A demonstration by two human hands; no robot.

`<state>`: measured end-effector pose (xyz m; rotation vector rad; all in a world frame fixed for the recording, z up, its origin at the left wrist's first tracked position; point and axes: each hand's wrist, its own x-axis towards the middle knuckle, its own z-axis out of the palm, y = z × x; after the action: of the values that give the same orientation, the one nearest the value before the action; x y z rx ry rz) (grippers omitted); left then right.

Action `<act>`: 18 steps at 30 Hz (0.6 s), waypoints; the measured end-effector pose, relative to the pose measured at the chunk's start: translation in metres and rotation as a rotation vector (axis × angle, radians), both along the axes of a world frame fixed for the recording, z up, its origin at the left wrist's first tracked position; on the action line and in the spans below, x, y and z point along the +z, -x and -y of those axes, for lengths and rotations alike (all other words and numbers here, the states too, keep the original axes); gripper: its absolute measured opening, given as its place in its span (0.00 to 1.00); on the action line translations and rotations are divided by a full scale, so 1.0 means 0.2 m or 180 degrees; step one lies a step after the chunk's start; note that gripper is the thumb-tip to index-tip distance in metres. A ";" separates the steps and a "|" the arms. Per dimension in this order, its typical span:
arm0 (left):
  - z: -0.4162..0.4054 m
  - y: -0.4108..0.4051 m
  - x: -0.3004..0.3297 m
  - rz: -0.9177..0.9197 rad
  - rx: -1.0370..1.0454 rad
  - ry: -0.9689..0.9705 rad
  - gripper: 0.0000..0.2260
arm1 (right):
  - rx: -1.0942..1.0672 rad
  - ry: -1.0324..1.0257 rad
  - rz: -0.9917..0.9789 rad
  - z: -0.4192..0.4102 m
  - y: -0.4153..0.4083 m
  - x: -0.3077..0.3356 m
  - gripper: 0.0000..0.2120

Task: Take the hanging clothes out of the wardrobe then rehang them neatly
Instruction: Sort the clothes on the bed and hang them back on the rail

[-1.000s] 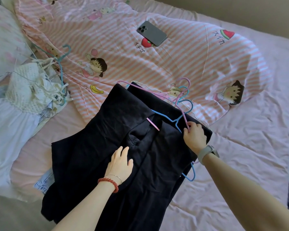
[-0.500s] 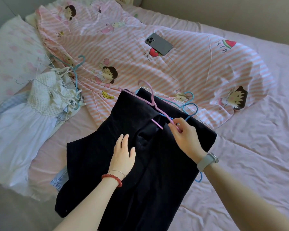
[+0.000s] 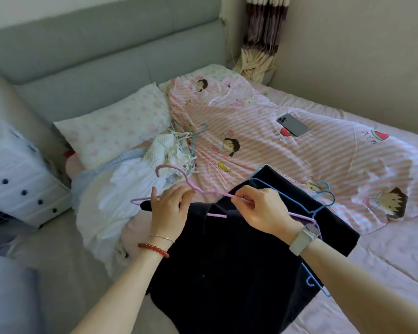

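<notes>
Between the two hands, over the black garment [image 3: 227,261] on the bed [image 3: 384,249], hangs the pink hanger [image 3: 203,191]; right hand [image 3: 263,208] fingertips pinch its wire arm; left hand [image 3: 170,208] fingers curl around its neck. Just beyond the right fingers lies a blue hanger [image 3: 323,206] on the garment.

Head view — downward, near bed [image 3: 384,249]

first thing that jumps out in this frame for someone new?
Both hands at centre hold a pink hanger above the black garment spread on the bed: the left hand grips near its left shoulder, the right hand pinches the wire. Blue hangers lie on the garment's right edge. Behind, a grey phone rests on the pink striped quilt, and white clothes on hangers lie heaped to the left.
</notes>
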<state>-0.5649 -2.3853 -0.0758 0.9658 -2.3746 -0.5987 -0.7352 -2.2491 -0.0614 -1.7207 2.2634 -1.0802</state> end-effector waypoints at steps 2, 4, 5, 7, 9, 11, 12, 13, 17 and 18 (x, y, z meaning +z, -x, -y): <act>-0.06 -0.27 0.04 -0.0148 0.0173 -0.0355 0.17 | 0.0456 -0.0323 -0.0065 0.05 -0.16 0.07 0.17; -0.15 -0.56 0.03 -0.0179 0.0407 -0.0618 0.09 | 0.0981 -0.0595 -0.0212 0.09 -0.35 0.13 0.11; -0.20 -0.71 0.02 -0.0231 0.0549 -0.0637 0.09 | 0.1209 -0.0662 -0.0265 0.10 -0.46 0.16 0.08; -0.31 -0.97 0.01 -0.0409 0.0884 -0.0643 0.15 | 0.1586 -0.0702 -0.0350 0.12 -0.68 0.22 0.07; -0.43 -1.21 0.04 -0.0501 0.1228 -0.0709 0.15 | 0.1907 -0.0772 -0.0438 0.14 -0.92 0.27 0.07; -0.56 -1.44 0.07 -0.0652 0.1534 -0.0668 0.10 | 0.2251 -0.0797 -0.0476 0.14 -1.15 0.31 0.07; -0.62 -1.56 0.08 -0.0753 0.1690 -0.0591 0.12 | 0.2421 -0.0788 -0.0544 0.14 -1.26 0.32 0.08; -0.68 -1.67 0.09 -0.0792 0.1829 -0.0483 0.15 | 0.2601 -0.0766 -0.0660 0.13 -1.37 0.34 0.08; -0.90 -2.08 0.08 -0.0936 0.2418 -0.0229 0.15 | 0.3423 -0.0789 -0.0701 0.07 -1.83 0.39 0.08; -0.96 -2.17 0.09 -0.1016 0.2566 -0.0260 0.14 | 0.3569 -0.0758 -0.0756 0.04 -1.94 0.39 0.08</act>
<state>-0.1310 -2.1930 -0.0581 1.5897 -1.5066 -0.4746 -0.3477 -2.2576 0.0160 -2.4985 1.0178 -0.3402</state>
